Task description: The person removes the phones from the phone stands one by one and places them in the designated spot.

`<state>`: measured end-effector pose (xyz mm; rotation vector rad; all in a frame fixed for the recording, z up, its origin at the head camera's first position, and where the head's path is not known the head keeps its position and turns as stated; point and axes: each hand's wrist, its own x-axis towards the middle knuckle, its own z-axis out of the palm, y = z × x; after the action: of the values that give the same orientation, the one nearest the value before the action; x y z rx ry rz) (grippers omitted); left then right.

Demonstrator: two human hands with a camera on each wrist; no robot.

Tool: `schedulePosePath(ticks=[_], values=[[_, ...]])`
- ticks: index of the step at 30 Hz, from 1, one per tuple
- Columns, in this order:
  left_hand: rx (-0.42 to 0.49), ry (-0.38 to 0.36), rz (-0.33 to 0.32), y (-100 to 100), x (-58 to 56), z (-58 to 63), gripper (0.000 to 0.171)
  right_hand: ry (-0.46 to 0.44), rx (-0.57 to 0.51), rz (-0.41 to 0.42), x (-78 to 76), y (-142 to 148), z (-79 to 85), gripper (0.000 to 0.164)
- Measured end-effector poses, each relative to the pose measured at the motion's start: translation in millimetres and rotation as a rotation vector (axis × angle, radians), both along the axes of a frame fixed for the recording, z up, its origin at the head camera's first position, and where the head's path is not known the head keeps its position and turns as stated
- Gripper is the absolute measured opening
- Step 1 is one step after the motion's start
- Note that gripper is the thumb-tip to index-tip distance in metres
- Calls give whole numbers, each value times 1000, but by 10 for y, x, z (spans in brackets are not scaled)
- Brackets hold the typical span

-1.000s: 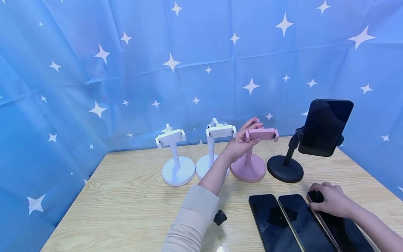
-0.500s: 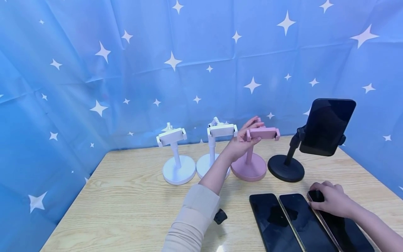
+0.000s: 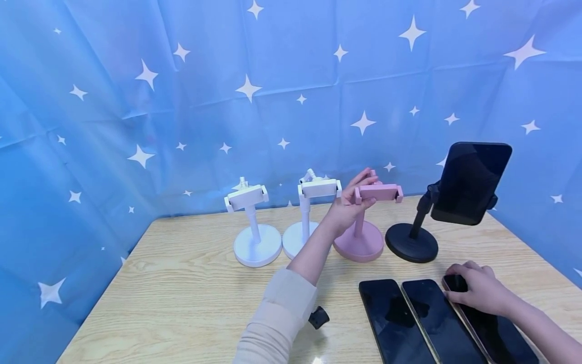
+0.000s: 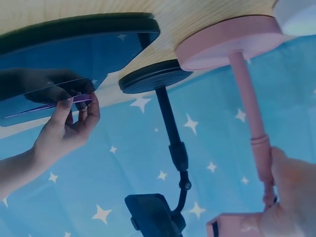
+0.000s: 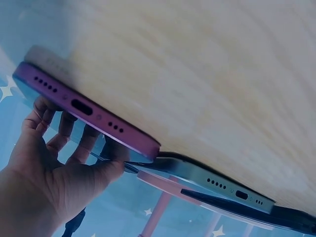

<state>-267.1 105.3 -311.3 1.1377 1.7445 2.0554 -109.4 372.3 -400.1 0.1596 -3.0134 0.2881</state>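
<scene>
My left hand grips the pink phone stand at its upper neck, just behind the clamp. In the left wrist view the thumb lies against the pink neck. The stand is upright, its round base on the table and its clamp without a phone. At the right, my right hand holds the far end of the rightmost phone by its two long sides. That phone has a purple edge and lies screen up. Beside it are a phone with a pale edge and a black phone.
Two white phone stands stand left of the pink one. To its right, a black stand holds a dark phone. A small black piece shows beside my left sleeve. A blue star curtain hangs behind the table.
</scene>
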Motion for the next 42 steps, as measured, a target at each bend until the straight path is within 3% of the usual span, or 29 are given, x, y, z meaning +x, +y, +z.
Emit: schedulePosePath(ticks=[8, 20, 25, 28, 31, 33, 37, 42], values=[[126, -48, 37, 67, 26, -50, 47, 61, 3, 15, 47, -26, -15, 37], [195, -187, 167, 91, 91, -59, 43, 64, -16, 34, 41, -52, 13, 29], [125, -274, 321, 71, 160, -80, 34, 77, -67, 29, 62, -47, 89, 24], [68, -303, 356, 50, 195, -139, 25, 108, -97, 12, 82, -68, 143, 19], [23, -323, 328, 42, 253, -215, 21, 128, -160, -27, 106, -128, 190, 25], [-53, -306, 305, 48, 316, -270, 20, 148, -236, -61, 132, -180, 228, 34], [-224, -195, 242, 87, 481, -344, 20, 244, -381, -115, 184, -278, 321, 47], [-278, -69, 101, 232, 709, -338, 26, 408, -602, -126, 186, -332, 478, 52]])
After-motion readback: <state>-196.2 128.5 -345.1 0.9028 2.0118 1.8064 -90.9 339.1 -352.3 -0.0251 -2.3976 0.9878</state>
